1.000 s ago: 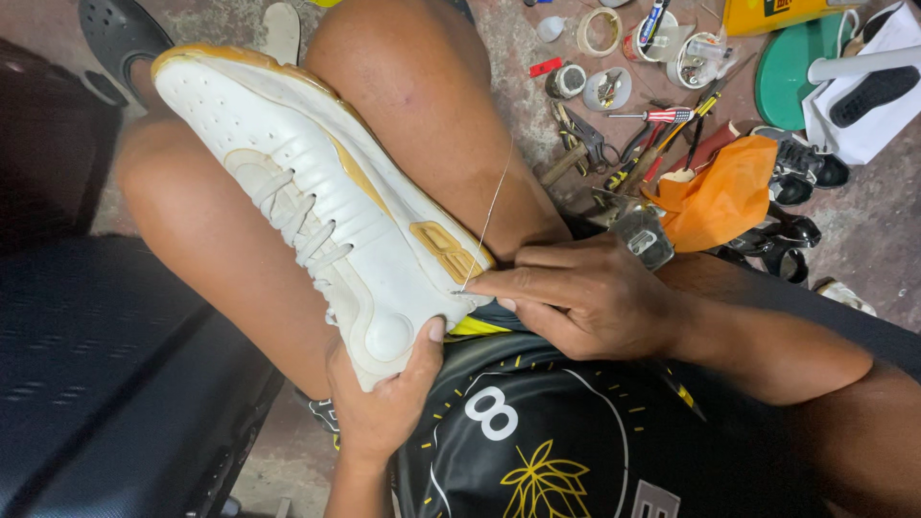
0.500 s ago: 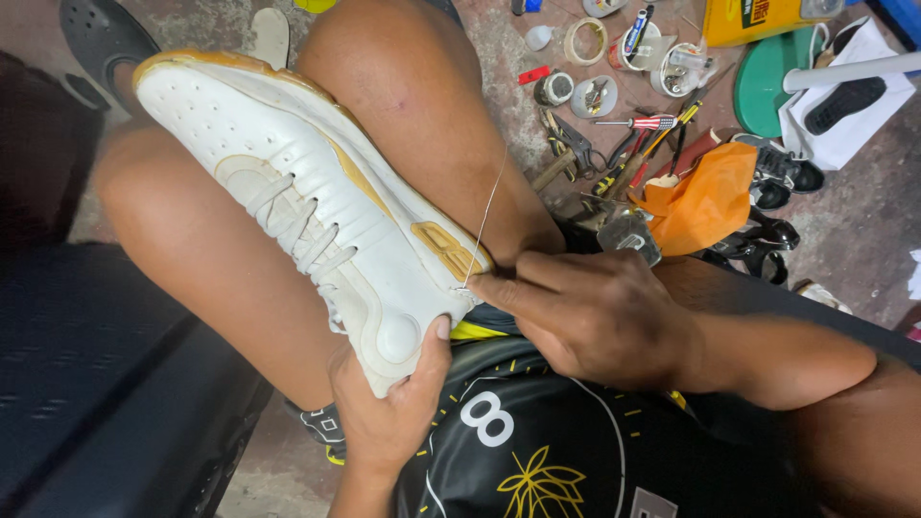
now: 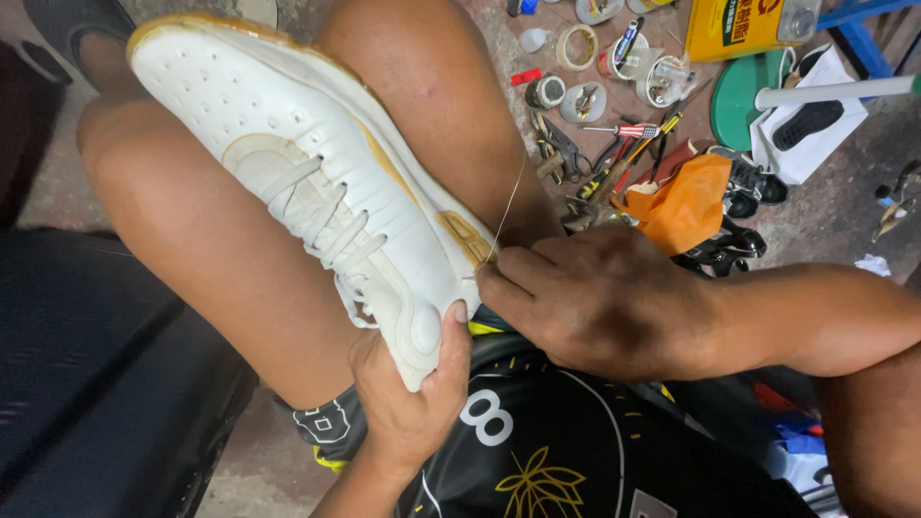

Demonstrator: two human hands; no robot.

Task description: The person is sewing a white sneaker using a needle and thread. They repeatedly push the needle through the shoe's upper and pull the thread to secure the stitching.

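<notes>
A white sneaker [image 3: 317, 182] with gold trim lies across the bare knees, from upper left to centre. At lower centre the left hand [image 3: 413, 384] clamps its heel. Right of centre, the right hand [image 3: 595, 297] pinches a thin thread [image 3: 508, 206] at the sneaker's edge. Tools [image 3: 614, 144] litter the floor, upper right.
</notes>
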